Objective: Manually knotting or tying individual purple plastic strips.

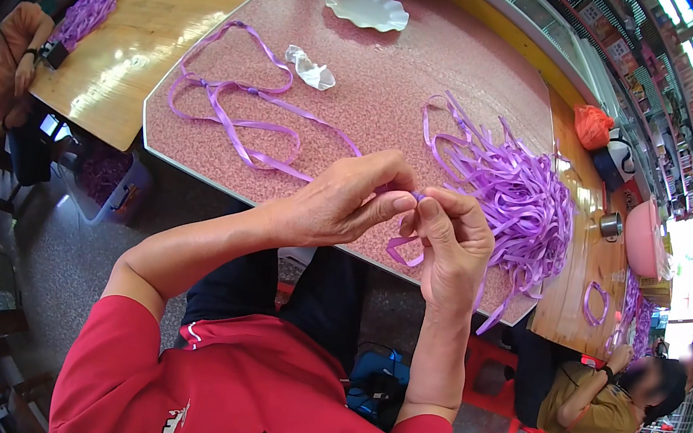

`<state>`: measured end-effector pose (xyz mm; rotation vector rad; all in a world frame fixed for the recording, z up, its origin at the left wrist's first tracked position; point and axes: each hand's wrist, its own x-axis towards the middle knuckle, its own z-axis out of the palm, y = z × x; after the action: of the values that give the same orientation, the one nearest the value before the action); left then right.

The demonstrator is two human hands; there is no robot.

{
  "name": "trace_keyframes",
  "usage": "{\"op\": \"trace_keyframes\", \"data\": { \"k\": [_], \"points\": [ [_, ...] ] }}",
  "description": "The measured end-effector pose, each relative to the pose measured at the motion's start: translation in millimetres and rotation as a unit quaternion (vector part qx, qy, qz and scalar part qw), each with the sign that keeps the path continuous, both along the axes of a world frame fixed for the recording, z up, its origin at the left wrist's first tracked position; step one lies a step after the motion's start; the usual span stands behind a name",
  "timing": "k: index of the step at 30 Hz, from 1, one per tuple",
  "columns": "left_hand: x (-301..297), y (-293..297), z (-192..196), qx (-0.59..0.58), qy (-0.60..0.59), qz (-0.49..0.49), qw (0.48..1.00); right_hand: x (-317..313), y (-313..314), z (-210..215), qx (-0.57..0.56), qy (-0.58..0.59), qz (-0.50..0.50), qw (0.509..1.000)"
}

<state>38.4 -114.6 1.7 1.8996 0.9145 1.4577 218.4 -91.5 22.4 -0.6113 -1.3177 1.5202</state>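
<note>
My left hand (pixel 347 197) and my right hand (pixel 453 240) meet over the near edge of the pink speckled table (pixel 362 89). Both are closed, thumbs and forefingers pinching a small bit of purple ribbon (pixel 416 197) between them. From the left hand the ribbon trails across the table in long loops, with small knots (pixel 252 91) along it. A short loop (pixel 399 247) hangs beside my right palm. To the right of that hand lies a big tangled heap of purple ribbons (pixel 531 196), some ends drooping over the edge. My fingers partly hide the pinched spot.
Beyond the hands are a crumpled white tissue (pixel 311 68) and a scalloped white plate (pixel 367 8). Another person (pixel 8 80) sits at the wooden table on the left, near a purple ribbon heap (pixel 87 16). A second person (pixel 601 399) works at the right, beside a red stool (pixel 489 377).
</note>
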Motion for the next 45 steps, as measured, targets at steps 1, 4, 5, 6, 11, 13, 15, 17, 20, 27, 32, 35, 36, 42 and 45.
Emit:
{"op": "trace_keyframes", "data": {
  "k": [1,4,5,6,11,13,15,17,20,27,32,35,36,42,45],
  "points": [
    [-0.1,1.2,1.8,0.000,0.000,0.000,1.000,0.1,-0.5,-0.4,0.011,-0.006,0.008,1.000],
    [0.8,3.3,4.7,0.022,0.022,-0.005,1.000,-2.9,-4.1,4.5,0.016,-0.025,-0.006,1.000],
    [1.4,4.2,1.3,0.034,0.017,0.001,0.999,-3.9,-5.3,6.1,0.016,-0.024,-0.005,1.000],
    [1.6,4.5,-0.7,0.046,0.013,0.008,0.999,-4.9,-6.5,7.4,0.010,-0.022,-0.003,1.000],
    [6.1,1.3,3.1,0.078,0.008,0.046,0.996,-8.5,-4.3,-3.4,0.131,-0.026,-0.016,0.991],
    [7.1,-0.5,4.9,0.090,0.000,0.062,0.994,-9.1,-2.3,-5.9,0.344,-0.131,-0.091,0.925],
    [7.8,-2.5,7.5,0.058,0.001,0.073,0.996,-11.7,0.2,-6.6,0.362,-0.129,-0.108,0.917],
    [10.8,0.3,3.6,0.062,0.004,0.088,0.994,-15.3,-0.3,-7.2,0.380,-0.126,-0.124,0.908],
    [14.2,3.0,1.4,0.052,-0.009,0.101,0.993,-20.1,-4.1,-3.3,0.224,-0.053,-0.090,0.969],
    [18.9,-3.9,2.1,-0.172,-0.307,-0.045,0.935,-25.8,-3.2,-0.2,0.197,-0.087,-0.080,0.973],
    [19.7,-3.7,5.3,-0.200,-0.325,-0.073,0.921,-17.8,-2.4,3.8,0.155,-0.109,-0.072,0.979],
    [20.4,-3.8,2.4,-0.184,-0.293,-0.049,0.937,-14.9,0.4,3.9,0.195,-0.111,-0.059,0.973],
    [20.8,-3.1,0.1,-0.163,-0.262,-0.020,0.951,-13.7,0.5,5.8,0.203,-0.124,-0.057,0.970],
    [14.5,2.9,-9.7,-0.080,-0.173,-0.025,0.981,-11.5,2.7,7.5,0.213,-0.137,-0.064,0.965],
    [6.9,0.7,0.4,-0.144,-0.220,-0.108,0.959,-7.8,5.1,7.0,0.247,-0.138,-0.059,0.957]
  ]
}}
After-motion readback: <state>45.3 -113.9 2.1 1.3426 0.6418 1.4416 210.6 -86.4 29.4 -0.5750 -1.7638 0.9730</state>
